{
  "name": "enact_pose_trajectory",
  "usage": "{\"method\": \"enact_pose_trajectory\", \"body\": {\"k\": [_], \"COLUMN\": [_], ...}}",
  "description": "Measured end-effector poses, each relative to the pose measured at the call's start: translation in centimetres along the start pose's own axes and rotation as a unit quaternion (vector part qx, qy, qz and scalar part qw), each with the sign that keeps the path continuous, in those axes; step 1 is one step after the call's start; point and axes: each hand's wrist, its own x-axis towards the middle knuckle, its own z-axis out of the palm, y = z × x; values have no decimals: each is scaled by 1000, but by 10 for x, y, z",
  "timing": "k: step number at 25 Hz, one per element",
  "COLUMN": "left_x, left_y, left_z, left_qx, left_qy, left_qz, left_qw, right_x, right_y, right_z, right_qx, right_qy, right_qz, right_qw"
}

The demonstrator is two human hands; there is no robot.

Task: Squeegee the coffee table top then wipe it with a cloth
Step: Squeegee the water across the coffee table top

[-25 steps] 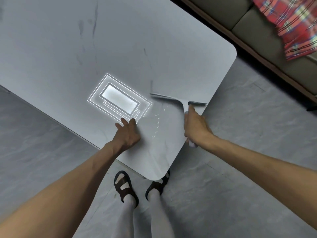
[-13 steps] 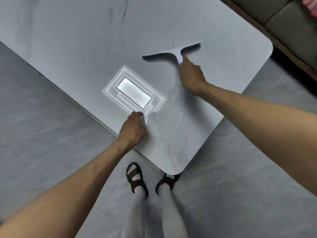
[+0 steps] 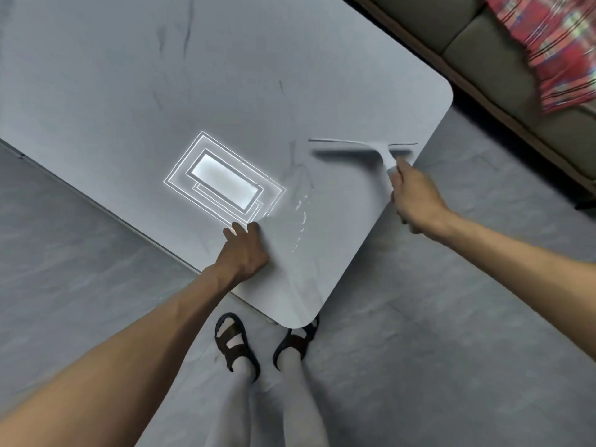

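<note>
With the right hand (image 3: pixel 417 196) clamped on the handle of the squeegee (image 3: pixel 364 146), whose blade sits just ahead of that grip near the surface (image 3: pixel 225 75) edge, and the left hand (image 3: pixel 245 250) pressed flat, the blade may slip off and leave the droplets (image 3: pixel 301 204) behind.

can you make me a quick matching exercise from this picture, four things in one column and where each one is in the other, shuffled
Things:
1. squeegee
2. left hand
3. plaid blanket
4. water droplets

Places:
A. lying on the sofa at the upper right
B. flat on the table top near its front edge
C. held by the right hand, near the table's right edge
D. on the table top between the ceiling-light reflection and the squeegee

Pairs: 1-C, 2-B, 3-A, 4-D
</note>
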Motion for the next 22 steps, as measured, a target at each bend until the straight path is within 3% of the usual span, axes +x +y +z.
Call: {"method": "enact_pose_trajectory", "body": {"k": [2,4,10,13,17,22], "left_x": [1,3,-4,-19,-34,-44], "left_y": [-2,-4,-24,-41,-61,-91], "left_z": [-1,-2,-9,-23,-34,-35], "left_qx": [17,-4,-70,-97,-117,-159], "left_qy": [0,-13,-41,-39,-11,3], "left_qz": [9,-2,-1,-2,-12,-21], "left_qw": [1000,1000,997,995,993,987], "right_x": [21,14,-69,-81,-69,-24], "right_y": [-2,-12,-44,-53,-78,-112], "right_z": [-2,7,67,80,67,95], "right_qx": [92,110,73,102,51,-71], "right_qy": [41,40,-115,-107,-63,-98], "right_qz": [98,144,139,158,53,-119], "right_qw": [990,983,981,976,995,985]}}
